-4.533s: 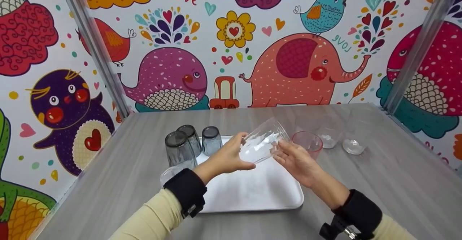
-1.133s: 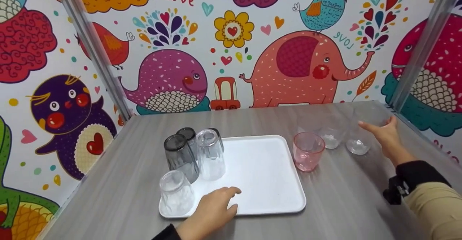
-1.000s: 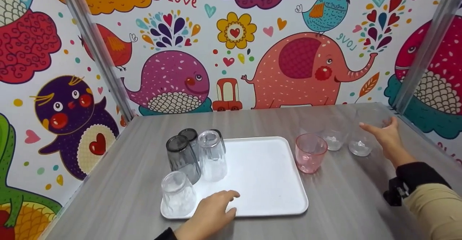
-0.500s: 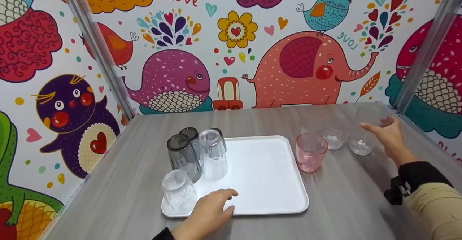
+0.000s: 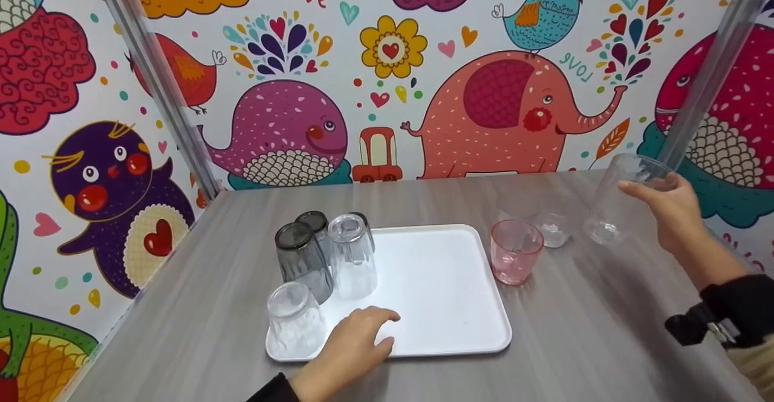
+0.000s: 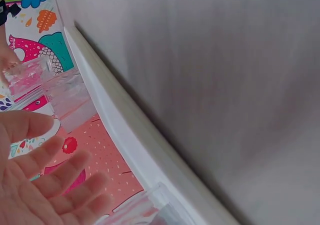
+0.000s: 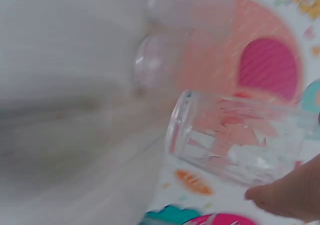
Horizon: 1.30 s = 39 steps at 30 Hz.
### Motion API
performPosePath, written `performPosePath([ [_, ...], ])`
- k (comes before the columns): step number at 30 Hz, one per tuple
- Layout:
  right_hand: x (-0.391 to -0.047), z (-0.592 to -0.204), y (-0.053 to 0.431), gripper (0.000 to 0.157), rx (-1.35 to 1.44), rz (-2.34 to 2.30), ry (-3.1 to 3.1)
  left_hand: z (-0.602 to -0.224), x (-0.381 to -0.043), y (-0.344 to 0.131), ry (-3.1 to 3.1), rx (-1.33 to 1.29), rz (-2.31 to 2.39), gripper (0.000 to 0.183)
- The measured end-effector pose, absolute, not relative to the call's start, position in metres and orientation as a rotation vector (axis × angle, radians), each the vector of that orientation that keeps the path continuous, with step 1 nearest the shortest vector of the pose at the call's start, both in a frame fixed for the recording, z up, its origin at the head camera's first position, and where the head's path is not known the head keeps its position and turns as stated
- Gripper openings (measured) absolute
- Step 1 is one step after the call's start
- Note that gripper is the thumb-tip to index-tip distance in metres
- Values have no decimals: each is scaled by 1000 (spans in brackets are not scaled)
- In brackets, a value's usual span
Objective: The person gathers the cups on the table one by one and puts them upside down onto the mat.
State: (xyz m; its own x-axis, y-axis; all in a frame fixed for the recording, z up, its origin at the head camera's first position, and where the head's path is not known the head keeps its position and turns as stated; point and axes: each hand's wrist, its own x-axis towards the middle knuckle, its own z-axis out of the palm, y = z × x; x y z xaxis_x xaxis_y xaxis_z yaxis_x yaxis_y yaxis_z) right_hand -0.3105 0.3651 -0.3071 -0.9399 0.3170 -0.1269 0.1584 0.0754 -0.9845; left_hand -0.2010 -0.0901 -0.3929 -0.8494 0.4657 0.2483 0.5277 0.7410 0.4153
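Observation:
My right hand [image 5: 683,214] grips a tall clear drinking glass [image 5: 614,208] near its top, over the right side of the table. The glass stands mouth up, a little tilted, and in the right wrist view its thick base [image 7: 180,125] shows. My left hand [image 5: 357,341] hovers over the front edge of a white tray [image 5: 435,305], its fingers loosely bent round nothing. On the tray's left side stand upside-down glasses: a tall clear glass [image 5: 354,263], a short clear glass [image 5: 295,323] and several smoky grey glasses [image 5: 302,263], one mostly hidden behind the tall clear glass.
A pink glass [image 5: 516,254] stands mouth up just right of the tray. Behind it is another clear glass [image 5: 553,230], faint against the grey table [image 5: 211,305]. A patterned wall [image 5: 387,106] closes off the back, with metal posts [image 5: 704,69] at the corners.
My right hand has taken hold of the tall clear glass at the right and raised it slightly. Earlier both hands held another clear glass, now upside down on the tray. My left hand stays nearly still.

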Motion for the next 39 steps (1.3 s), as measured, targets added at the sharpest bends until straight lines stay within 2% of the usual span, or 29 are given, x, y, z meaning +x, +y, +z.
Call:
performPosePath([
  [9, -277, -281, 316, 87, 17, 2535, -1687, -382, -207, -78, -2671, -844, -782, 29],
  [11, -271, -281, 300, 71, 108, 2618, -1589, -377, -209, -73, -2650, -822, -837, 32],
  [15, -263, -289, 265, 27, 248, 2742, -1478, -369, -215, -59, -2581, -746, -1013, 40],
  [17, -261, -296, 248, 22, 256, 2746, -1545, -365, -218, -51, -2549, -703, -1129, 46],
  [21, -259, -314, 221, 41, 205, 2774, -1682, -359, -225, -40, -2514, -629, -1335, 61],
  [24, -259, -325, 203, 46, 150, 2851, -1631, -354, -230, -35, -2518, -600, -1401, 71],
  [27, -260, -334, 189, 48, 118, 2925, -1534, -352, -236, -30, -2534, -582, -1429, 77],
  [34, -259, -349, 168, 74, 154, 3049, -1465, -359, -246, -27, -2568, -561, -1424, 85],
  [39, -258, -357, 159, 72, 194, 3064, -1493, -369, -249, -28, -2566, -557, -1427, 84],
])
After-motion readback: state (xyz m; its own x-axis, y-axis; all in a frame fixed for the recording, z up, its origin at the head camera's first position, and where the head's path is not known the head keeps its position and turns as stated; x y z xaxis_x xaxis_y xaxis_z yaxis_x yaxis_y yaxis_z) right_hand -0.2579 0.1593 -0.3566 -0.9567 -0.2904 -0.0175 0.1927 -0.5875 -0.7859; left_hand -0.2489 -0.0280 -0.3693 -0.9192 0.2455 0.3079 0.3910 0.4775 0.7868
